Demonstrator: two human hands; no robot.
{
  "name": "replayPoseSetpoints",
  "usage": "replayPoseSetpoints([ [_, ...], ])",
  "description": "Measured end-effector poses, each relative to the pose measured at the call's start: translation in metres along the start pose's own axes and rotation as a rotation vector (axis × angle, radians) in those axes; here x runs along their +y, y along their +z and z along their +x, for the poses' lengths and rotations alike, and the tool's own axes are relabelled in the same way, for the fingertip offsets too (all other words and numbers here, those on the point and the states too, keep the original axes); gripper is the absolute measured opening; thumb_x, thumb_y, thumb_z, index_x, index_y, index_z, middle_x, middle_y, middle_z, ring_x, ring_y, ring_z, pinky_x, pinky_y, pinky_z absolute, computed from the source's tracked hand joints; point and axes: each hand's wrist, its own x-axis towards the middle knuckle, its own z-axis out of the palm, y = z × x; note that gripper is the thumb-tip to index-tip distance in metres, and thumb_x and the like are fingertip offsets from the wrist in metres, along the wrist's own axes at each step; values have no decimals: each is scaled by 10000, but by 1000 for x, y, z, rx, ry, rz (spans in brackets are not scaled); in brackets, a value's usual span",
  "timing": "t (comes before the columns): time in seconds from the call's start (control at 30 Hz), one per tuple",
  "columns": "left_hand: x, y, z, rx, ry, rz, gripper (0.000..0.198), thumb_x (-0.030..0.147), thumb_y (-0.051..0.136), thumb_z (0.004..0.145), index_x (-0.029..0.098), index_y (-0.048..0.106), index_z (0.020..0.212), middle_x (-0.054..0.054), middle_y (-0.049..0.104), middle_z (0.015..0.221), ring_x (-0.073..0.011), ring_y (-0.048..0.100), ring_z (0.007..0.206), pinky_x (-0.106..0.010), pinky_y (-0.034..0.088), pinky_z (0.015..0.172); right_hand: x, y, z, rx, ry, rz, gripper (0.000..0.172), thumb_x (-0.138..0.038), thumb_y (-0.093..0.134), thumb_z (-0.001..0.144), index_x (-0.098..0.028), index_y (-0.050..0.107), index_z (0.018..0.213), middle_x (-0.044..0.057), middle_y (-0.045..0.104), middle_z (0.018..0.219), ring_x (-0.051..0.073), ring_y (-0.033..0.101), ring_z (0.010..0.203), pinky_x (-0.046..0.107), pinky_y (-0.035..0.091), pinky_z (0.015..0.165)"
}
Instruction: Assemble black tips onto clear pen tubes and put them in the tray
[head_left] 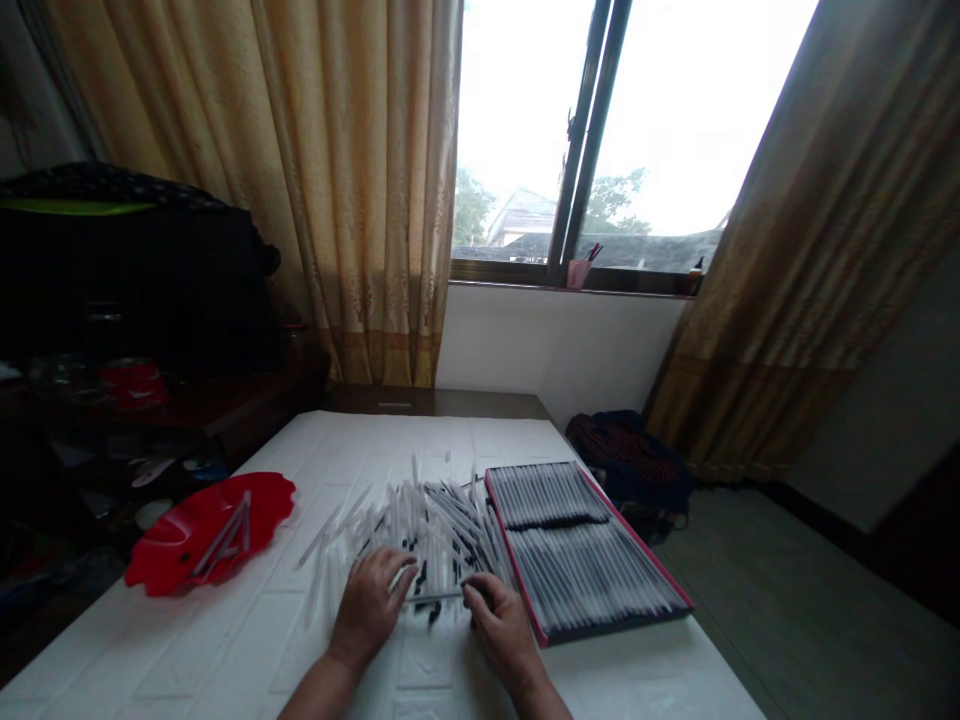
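Two bare hands work low over one white tabletop (225,655), its sheet embossed in a brick pattern. Taking the gap between them as the clock's centre, with twelve toward the window (517,120), the left hand (375,597) lies at nine and the right hand (496,615) at three. One slim, straight, greyish plastic rod (437,597) spans the gap. The right thumb and forefinger pinch its near-three end; the left thumb and fingers curve around the nine end, but blur hides whether they grip it.

At twelve, just beyond the fingers, spreads one loose heap of slender translucent tubes with black tips (409,510), smooth and cylindrical, dozens of them, too tangled to count. At two stands one shallow rectangular black tray with pinkish-red edges (619,625), packed with two rows of similar slender pieces lying side by side; blur prevents an exact count. At ten sits one glossy red dish with a wavy rim (161,550), holding a few clear sticks.

Farther off, two patterned gold cloth curtains (360,150) hang at eleven and one. Between them, on the sill, stand one small pink cup (577,274) holding thin sticks and one small dark bottle (696,274).
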Motion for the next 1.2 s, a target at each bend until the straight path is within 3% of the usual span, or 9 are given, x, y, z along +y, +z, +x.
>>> replayPoseSetpoints([
  [0.13,-3,3,29,-149,-48,173,138,297,560,785,256,685,827,-37,653,799,-215,606,793,-349,444,719,2,-1,-1,59,-5,39,327,-474,553,761,-161,650,763,-4,565,599,110,485,492,197,399,450],
  [0.3,3,12,39,-180,-41,224,113,293,605,734,218,675,689,-62,643,769,-252,591,795,-375,419,714,6,-2,0,117,18,94,366,-526,565,735,-168,627,778,-18,550,587,111,489,472,208,411,450],
  [0.6,2,2,23,-163,2,178,145,150,565,753,255,617,839,-16,677,810,-223,612,818,-365,443,741,15,-2,3,200,54,206,398,-546,547,747,-159,573,836,-10,577,576,111,510,437,213,408,432],
  [0.77,-7,4,2,-13,25,-39,190,256,535,814,246,595,993,-20,710,848,-198,652,791,-352,500,743,16,-2,4,220,70,289,405,-546,568,733,-164,550,866,8,617,594,114,525,447,210,411,433],
  [1.0,-6,10,-12,-8,-10,-149,148,276,509,833,238,634,902,-31,722,862,-188,669,816,-317,533,743,12,-3,1,173,55,241,365,-517,561,758,-163,558,848,12,624,613,111,530,473,203,406,450],
  [1.2,-2,5,-11,-47,-11,-68,155,197,498,821,231,608,924,-32,708,890,-185,659,836,-315,523,760,11,-3,0,165,35,262,360,-524,550,770,-171,553,841,3,616,603,107,516,459,201,392,432],
])
